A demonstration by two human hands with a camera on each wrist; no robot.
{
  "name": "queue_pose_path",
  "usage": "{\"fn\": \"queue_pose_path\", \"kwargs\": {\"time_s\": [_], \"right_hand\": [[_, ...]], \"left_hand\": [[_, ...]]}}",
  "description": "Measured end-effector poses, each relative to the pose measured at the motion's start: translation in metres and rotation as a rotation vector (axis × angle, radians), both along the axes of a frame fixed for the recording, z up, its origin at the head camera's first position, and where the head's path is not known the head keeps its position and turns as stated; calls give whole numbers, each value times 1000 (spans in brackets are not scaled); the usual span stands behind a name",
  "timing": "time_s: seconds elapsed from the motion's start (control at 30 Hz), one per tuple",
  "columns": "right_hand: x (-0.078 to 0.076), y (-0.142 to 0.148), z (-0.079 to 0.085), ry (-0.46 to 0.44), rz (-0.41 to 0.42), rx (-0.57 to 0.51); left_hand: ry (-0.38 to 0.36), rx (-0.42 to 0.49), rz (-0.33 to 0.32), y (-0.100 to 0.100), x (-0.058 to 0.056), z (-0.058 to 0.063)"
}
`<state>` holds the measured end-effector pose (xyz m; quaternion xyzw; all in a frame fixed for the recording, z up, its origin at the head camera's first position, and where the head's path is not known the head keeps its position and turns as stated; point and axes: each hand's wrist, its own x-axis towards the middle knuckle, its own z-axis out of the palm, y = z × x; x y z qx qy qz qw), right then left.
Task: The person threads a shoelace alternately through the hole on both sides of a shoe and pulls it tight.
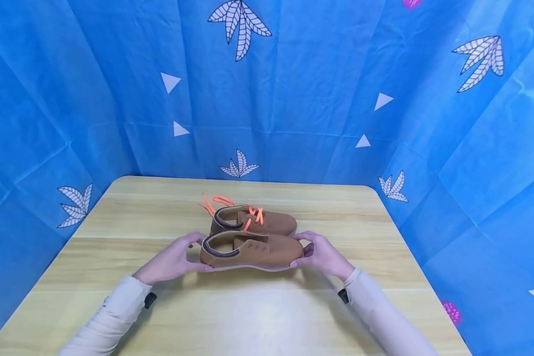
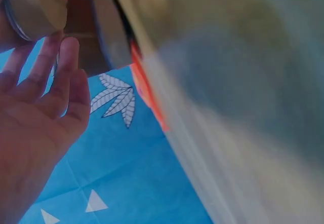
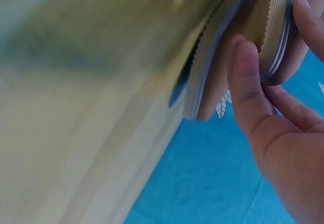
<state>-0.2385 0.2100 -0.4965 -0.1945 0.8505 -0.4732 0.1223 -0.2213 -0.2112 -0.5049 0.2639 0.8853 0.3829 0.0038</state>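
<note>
above the wood-grained table [image 1: 267, 316], an unlaced brown shoe [image 1: 278, 251] is held just in front of its laced mate [image 1: 279, 223], heel pinched by the left hand [image 1: 175, 259], toe by the right hand [image 1: 326, 254]; orange laces [image 1: 260, 216] are threaded in the mate. a two-handed positioning step seems in hand; level support would next be called for.

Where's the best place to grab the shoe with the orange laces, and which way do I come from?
I'd pinch the orange-laced shoe by its dark heel collar, from above. Its opening faces up, so the rim looks easy to pinch inside and out. The front shoe covers part of its near side, and loose lace ends lie by the heel, so avoid those.
</note>
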Motion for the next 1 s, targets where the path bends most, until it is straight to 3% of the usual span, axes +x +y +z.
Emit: {"fn": "queue_pose_path", "kwargs": {"time_s": [0.17, 0.43, 0.67, 0.8, 1.0], "right_hand": [[6, -4, -9, 1, -11, 79], [6, -10, -13, 58, -45, 164], [-2, -10, -13, 117, -57, 176], [-9, -8, -15, 102, -57, 159], [-21, -5, -19, 75, -69, 136]], "left_hand": [[2, -41, -22, -3, -2, -10], [-49, -92, -12, -5, -19, -22], [-45, -102, -22, -1, -29, -22], [-52, -86, -41, 1, -39, -21], [-83, -135, -40, 6, -55, -19]]}}
